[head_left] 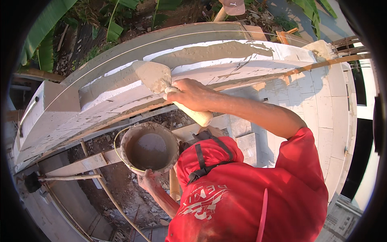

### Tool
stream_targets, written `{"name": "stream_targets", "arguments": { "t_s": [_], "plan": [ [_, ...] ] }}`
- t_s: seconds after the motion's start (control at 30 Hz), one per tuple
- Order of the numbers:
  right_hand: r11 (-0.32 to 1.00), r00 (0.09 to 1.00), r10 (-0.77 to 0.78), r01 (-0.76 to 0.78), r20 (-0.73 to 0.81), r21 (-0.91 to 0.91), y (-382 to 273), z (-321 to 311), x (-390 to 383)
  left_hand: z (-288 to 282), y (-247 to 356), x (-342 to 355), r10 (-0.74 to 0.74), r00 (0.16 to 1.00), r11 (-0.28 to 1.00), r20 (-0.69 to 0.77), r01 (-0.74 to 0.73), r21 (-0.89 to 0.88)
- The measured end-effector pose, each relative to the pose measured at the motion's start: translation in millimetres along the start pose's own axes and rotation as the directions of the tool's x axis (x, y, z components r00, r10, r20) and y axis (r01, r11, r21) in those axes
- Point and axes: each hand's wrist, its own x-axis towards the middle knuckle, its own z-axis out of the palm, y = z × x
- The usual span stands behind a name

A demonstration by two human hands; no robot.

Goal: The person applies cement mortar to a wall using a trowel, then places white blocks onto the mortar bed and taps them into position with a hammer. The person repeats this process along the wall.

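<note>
My right hand (192, 94) is closed round a trowel, near where its handle (195, 114) meets the blade. The mortar-coated blade (152, 76) lies over the top of the white block wall (225, 68); whether it touches the mortar bed there I cannot tell. Wet grey mortar (217, 51) is spread in a band along that top. Below the wall, my left hand (150, 181) grips the near rim of a round bucket (128, 150). Grey mortar (150, 150) with a wet surface lies inside, and a thin wire handle hangs at its left side.
A taut string (121, 50) runs along the wall's far side. One raised block (60, 97) stands at the left end. Wooden planks (86, 164) and thin poles (117, 201) cross below, above rubble. Another person's cap (234, 7) shows at the top, near banana leaves (44, 24).
</note>
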Motion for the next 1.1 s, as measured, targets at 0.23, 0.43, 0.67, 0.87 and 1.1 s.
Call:
{"name": "stream_targets", "arguments": {
  "t_s": [0.23, 0.43, 0.67, 0.87, 1.1],
  "plan": [
    [0.985, 0.927, 0.159, -0.126, -0.338, 0.118, 135, -113, -111, 24, -11, -10, 0.023, 1.000, 0.999, -0.008, -0.023, -0.039],
    [0.794, 0.896, 0.343, -0.117, -0.281, 0.597, 252, -194, -170, 56, -20, -37, 0.048, 0.999, 0.999, 0.003, -0.048, -0.024],
    [0.561, 0.894, 0.344, 0.049, -0.287, 0.826, 357, -155, -240, 100, -26, -79, 0.013, 1.000, 0.998, 0.021, -0.012, -0.064],
    [0.928, 0.947, 0.207, -0.111, -0.244, 0.356, 343, -121, -246, 125, -28, -109, 0.026, 1.000, 0.996, 0.007, -0.025, -0.085],
    [0.717, 0.937, -0.267, 0.350, 0.226, -0.603, 251, -56, -105, 133, -21, -125, 0.076, 0.996, 0.997, 0.047, -0.076, 0.006]
  ]
}}
